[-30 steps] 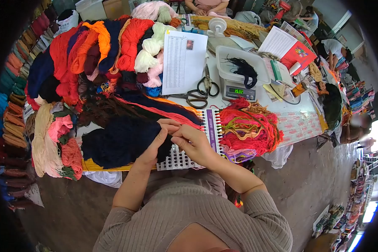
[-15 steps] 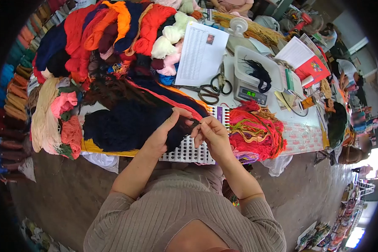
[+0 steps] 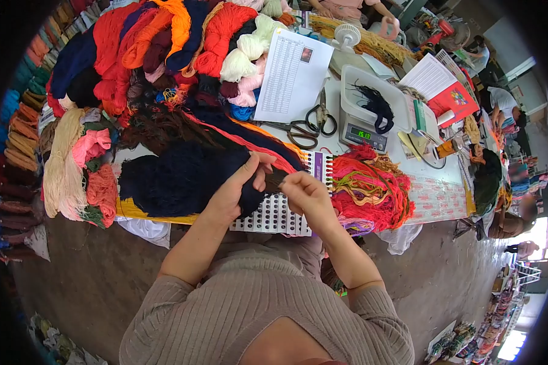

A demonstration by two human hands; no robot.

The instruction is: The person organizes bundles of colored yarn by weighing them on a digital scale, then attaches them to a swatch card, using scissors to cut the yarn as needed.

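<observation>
A bundle of dark yarn strands (image 3: 273, 182) stretches between my two hands above a white card with rows of holes (image 3: 274, 218). My left hand (image 3: 240, 185) is closed around the strands at their left side, its thumb pointing up. The fingertips of my right hand (image 3: 305, 193) pinch the other end. A large heap of navy yarn (image 3: 170, 182) lies just left of and under my left hand. Close beyond my right hand is a pile of pink, red and green yarn (image 3: 371, 194).
Two pairs of scissors (image 3: 304, 135) lie ahead, beside a printed sheet (image 3: 292, 79). A digital scale (image 3: 364, 139) carries a white tray (image 3: 351, 91) with dark yarn (image 3: 376, 109). Coloured skeins (image 3: 146, 42) fill the far left. Another person's hand (image 3: 389, 27) shows at the far side.
My hands have drawn slightly apart, the right one moving a little right and down, so more of the dark strands shows between them. The other person's hand has come into view.
</observation>
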